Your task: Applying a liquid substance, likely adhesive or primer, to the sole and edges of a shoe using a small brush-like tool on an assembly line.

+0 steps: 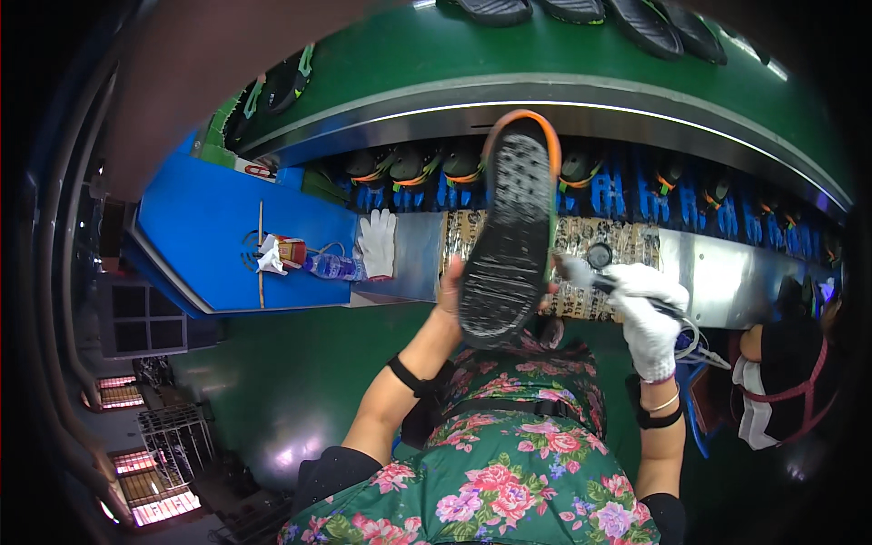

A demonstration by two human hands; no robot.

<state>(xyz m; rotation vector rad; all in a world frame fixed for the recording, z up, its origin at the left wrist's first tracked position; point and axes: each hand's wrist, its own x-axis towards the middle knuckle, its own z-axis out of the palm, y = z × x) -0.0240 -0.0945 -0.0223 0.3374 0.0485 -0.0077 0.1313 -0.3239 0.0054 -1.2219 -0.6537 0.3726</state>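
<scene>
1. Right in the middle, we have a black shoe (509, 245), held up above the worktop (704, 272) with its patterned outsole facing the camera and an orange edge (552, 150) curving round the far end.
2. Over to the left hand (449, 286): it's bare and clamped around the shoe's nearer half, with fingertips (551, 291) peeking out on the far side of the sole.
3. And across to the right hand (650, 313), well clear of the left, wearing a white knitted glove and gripping a dark-handled brush (572, 269)! The bristle end sits right by the shoe's right edge; whether it touches, I cannot tell.
4. Just past the brush, a small round black pot (599, 255) sits on a brown printed sheet (461, 238) covering the middle of the metal worktop.
5. Out left, a spare white glove (377, 243) lies flat on the metal, with a clear bottle with a blue label (331, 266) just beside it, then a red cup (292, 250) with crumpled white tissue (273, 258), over a blue panel (195, 232).
6. Beyond the worktop runs a row of dark shoes with orange trim (413, 166), blue supports (610, 195) among them.
7. Farthest out, more black footwear (645, 25) lines a green belt (400, 54); down close, it's a green floral apron (500, 490) on the wearer.
</scene>
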